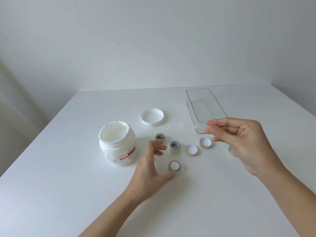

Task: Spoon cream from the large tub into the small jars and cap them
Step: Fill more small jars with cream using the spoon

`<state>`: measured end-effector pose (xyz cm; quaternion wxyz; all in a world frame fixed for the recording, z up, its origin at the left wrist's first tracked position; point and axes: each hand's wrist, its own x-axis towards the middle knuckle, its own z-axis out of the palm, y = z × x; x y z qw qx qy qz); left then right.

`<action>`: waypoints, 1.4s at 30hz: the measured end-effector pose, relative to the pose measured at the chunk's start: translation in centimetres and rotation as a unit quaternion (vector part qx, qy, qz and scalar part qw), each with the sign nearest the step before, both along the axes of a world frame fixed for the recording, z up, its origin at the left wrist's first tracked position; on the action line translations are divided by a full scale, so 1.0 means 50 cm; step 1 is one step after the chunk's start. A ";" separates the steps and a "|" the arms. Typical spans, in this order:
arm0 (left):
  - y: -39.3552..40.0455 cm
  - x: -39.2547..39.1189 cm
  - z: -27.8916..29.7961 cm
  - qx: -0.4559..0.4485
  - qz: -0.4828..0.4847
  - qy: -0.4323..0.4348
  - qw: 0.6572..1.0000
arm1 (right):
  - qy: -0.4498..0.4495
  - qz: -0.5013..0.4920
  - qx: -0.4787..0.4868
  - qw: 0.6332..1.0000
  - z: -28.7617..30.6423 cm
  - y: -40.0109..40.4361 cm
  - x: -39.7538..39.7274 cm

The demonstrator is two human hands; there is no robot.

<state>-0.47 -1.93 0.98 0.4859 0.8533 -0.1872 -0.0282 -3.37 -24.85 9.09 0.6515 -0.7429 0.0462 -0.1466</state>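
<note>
Head view: the right hand [239, 144] pinches a small clear spatula [189, 126] above the table, while the left hand [150, 166], fingers loosely spread and empty, hovers between the open cream tub [118, 144] and three uncapped small jars [174, 165]. Blurred left fingers risk toppling a jar.

open tub [117, 145] stands left of centre on the white table [51, 194], its lid [152, 117] apart behind it, a clear lane between. three small jars [175, 146] and two loose caps [191, 150] crowd the middle in a loose cluster, narrow gaps between them. left hand [150, 170] hovers between tub and jars, blocking that gap. clear tray [206, 108] stands back right, right hand [239, 142] over its near end. front and far left table open.
</note>
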 end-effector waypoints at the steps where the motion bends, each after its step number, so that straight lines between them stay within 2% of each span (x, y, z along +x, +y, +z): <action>1: 0.000 0.007 0.001 -0.009 0.017 -0.018 1.000 | 0.003 0.003 0.005 1.000 -0.001 -0.001 0.000; 4: -0.015 0.033 0.004 0.013 0.057 -0.030 0.998 | 0.009 0.011 0.018 1.000 -0.002 -0.001 0.001; 8: -0.043 0.065 -0.002 0.068 0.048 0.017 0.996 | 0.023 0.011 0.037 0.999 -0.005 -0.001 0.001; 12: -0.057 0.095 -0.016 0.097 0.052 0.013 0.994 | 0.036 -0.004 0.038 0.999 -0.005 -0.005 -0.001; 20: -0.058 0.105 -0.029 0.069 0.074 -0.030 0.994 | 0.028 0.009 0.062 0.998 0.001 0.000 -0.005; 25: -0.042 0.073 -0.002 0.026 0.084 -0.098 0.991 | 0.015 0.023 0.047 0.999 0.004 0.010 0.002; 29: 0.001 0.014 0.008 -0.050 0.097 -0.098 0.989 | -0.005 0.029 -0.006 1.000 0.010 0.036 0.019; 32: 0.042 -0.024 0.006 -0.127 0.106 -0.027 0.986 | -0.033 0.043 -0.058 0.997 0.019 0.073 0.039; 36: 0.086 -0.050 -0.008 -0.226 0.128 0.062 0.964 | -0.068 0.061 -0.137 0.986 0.032 0.144 0.082; 39: 0.105 -0.059 -0.014 -0.270 0.133 0.090 0.949 | -0.104 0.074 -0.202 0.971 0.045 0.206 0.114; 42: 0.114 -0.064 -0.015 -0.293 0.135 0.112 0.940 | -0.168 0.079 -0.322 0.928 0.056 0.269 0.141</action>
